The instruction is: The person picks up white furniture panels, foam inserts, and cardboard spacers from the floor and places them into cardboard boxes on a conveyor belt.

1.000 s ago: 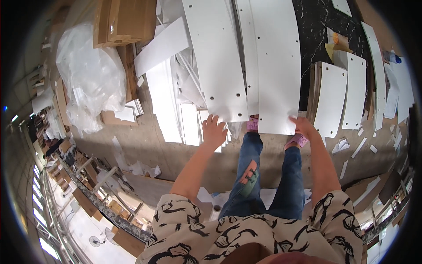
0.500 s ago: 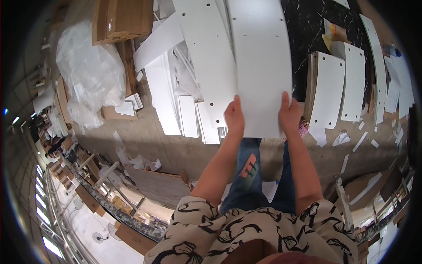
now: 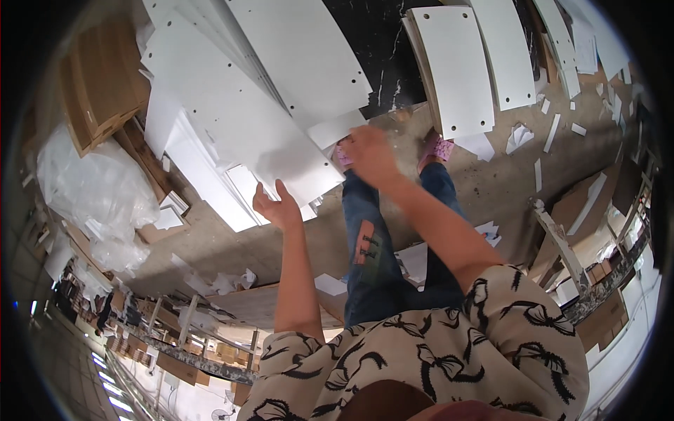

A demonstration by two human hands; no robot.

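Observation:
My left hand [image 3: 279,208] hovers at the near end of a long white board [image 3: 242,105] with small holes, its fingers apart and holding nothing. This board lies slanting on top of other white boards at the left. Farther right, my right hand [image 3: 373,158] is raised off the boards above one of my feet. Motion smears its fingers, and nothing held shows in it. Just beyond it, a second white board [image 3: 302,52] with dark holes lies beside a black marbled surface [image 3: 382,42].
White drilled boards stand stacked [image 3: 456,74] at the right, with another white board [image 3: 502,52] beside them. At the left are a cardboard box [image 3: 102,81] and a heap of clear plastic sheeting [image 3: 91,189]. White scraps [image 3: 519,138] litter the concrete floor [image 3: 484,182].
Both hands have let go of the white board they held by its near end. My left hand stays by the left boards; my right hand has lifted away. The view has swung right.

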